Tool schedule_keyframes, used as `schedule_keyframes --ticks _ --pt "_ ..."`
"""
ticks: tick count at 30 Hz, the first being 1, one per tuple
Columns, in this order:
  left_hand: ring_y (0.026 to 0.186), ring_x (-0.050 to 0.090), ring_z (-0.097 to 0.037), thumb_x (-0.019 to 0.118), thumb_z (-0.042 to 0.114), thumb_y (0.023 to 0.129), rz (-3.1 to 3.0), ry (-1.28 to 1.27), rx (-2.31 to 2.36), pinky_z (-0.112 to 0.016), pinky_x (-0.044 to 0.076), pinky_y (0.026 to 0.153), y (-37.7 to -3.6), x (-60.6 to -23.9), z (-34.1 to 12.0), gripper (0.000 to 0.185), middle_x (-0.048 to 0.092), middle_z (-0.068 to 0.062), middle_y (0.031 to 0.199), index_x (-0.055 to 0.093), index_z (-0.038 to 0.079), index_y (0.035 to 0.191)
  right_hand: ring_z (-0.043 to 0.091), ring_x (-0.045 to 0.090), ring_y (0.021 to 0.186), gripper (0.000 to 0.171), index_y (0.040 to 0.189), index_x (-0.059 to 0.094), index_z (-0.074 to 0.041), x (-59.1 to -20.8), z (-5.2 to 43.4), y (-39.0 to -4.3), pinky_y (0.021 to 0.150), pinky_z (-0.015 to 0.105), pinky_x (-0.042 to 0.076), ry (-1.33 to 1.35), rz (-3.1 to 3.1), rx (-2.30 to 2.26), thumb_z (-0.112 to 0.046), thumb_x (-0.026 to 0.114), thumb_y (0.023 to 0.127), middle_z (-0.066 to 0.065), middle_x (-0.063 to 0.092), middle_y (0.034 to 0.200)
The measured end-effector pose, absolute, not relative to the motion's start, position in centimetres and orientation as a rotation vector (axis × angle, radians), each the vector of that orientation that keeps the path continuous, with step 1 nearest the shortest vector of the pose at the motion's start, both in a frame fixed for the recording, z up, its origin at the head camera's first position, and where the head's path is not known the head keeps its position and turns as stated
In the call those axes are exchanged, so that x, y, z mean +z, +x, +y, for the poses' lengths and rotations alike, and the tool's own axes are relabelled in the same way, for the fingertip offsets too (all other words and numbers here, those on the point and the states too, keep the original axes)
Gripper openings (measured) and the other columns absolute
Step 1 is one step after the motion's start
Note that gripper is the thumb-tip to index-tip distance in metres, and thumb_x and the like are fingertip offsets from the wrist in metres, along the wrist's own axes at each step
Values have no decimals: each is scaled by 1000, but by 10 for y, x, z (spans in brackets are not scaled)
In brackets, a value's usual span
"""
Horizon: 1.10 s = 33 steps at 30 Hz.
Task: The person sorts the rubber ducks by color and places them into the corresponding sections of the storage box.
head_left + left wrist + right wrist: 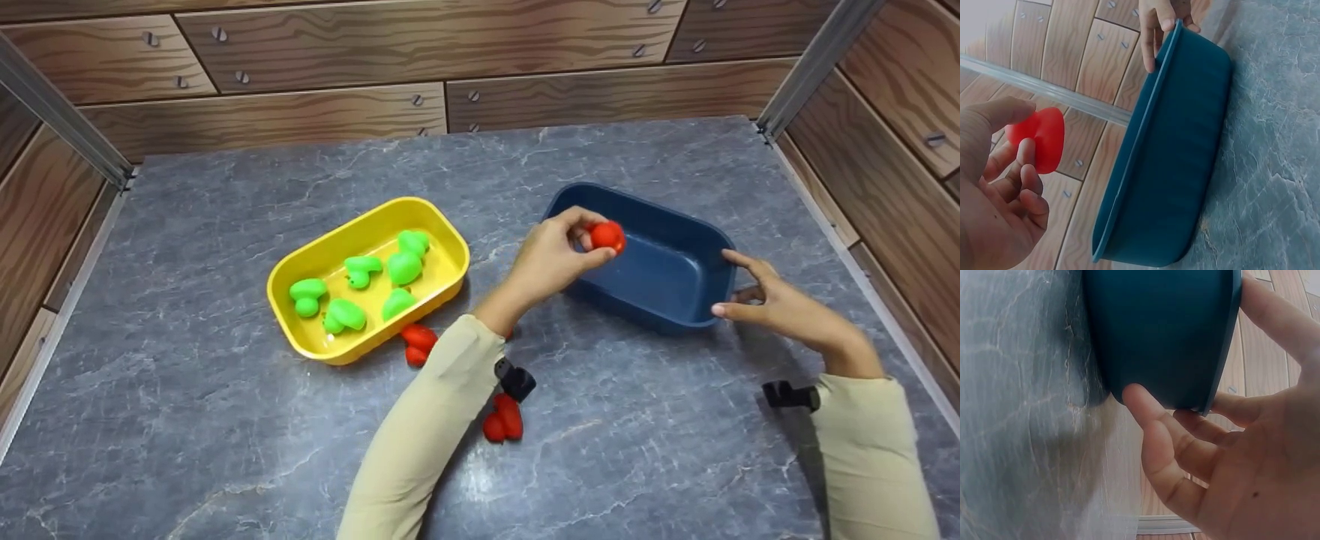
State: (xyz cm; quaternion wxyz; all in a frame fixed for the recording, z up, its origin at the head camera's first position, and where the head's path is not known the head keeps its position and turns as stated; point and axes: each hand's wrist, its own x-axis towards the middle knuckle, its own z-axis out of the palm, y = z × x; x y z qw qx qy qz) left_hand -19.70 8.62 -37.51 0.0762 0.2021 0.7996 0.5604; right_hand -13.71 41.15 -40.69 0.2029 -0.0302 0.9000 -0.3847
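My left hand (594,238) pinches a small red toy (607,235) between thumb and fingers, above the left rim of a dark blue bin (660,277). The left wrist view shows the same red toy (1039,138) at my fingertips (1026,149), with the blue bin (1185,140) to its right. My right hand (726,283) grips the bin's right end, one digit over the rim and the others on the outer wall. From the right wrist, the blue bin (1157,332) fills the top, and my right hand (1207,360) clasps its rim. The bin looks empty inside.
A yellow bin (352,227) with several green toys (405,266) sits to the left on the grey marble table (225,420). Red toys lie loose on the table, one (418,341) by the yellow bin, another (504,421) under my left forearm. Wooden walls enclose three sides.
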Motion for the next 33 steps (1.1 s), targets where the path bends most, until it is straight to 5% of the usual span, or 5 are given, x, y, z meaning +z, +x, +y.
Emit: schedule_keyframes --ticks 7,13,18,22,33 --pt "71 51 -6 77 23 82 2481 541 1622 -18 39 64 -205 -378 94 31 58 7 80 65 17 110 46 41 125 89 156 -4 -15 -407 411 -138 87 47 46 -76 2502 -1086 -30 61 95 32 1 152" --pt "73 52 -5 77 24 82 2519 524 1603 -17 38 66 -209 -379 98 33 58 8 79 66 16 112 43 42 124 89 156 -3 -15 -408 412 -137 84 41 47 -77 2505 -1086 -29 61 95 32 3 152" --pt "67 55 -8 75 29 84 2537 525 1582 -18 39 62 -209 -378 98 38 57 9 81 65 19 119 13 52 111 89 156 -2 -15 -407 413 -137 80 34 48 -85 2505 -1094 -28 61 95 31 4 152" --pt "61 53 -10 73 31 86 2517 552 1582 -19 39 57 -206 -378 93 38 58 8 83 63 21 121 -12 48 96 89 156 -2 -15 -407 413 -138 79 30 48 -97 2498 -1105 -27 62 95 32 3 151" --pt "70 49 -4 74 26 86 2368 701 1738 -15 41 64 -190 -376 77 38 57 5 83 64 13 120 -10 46 96 88 155 -2 -15 -407 414 -138 79 33 48 -99 2499 -1091 -27 61 95 33 6 150"
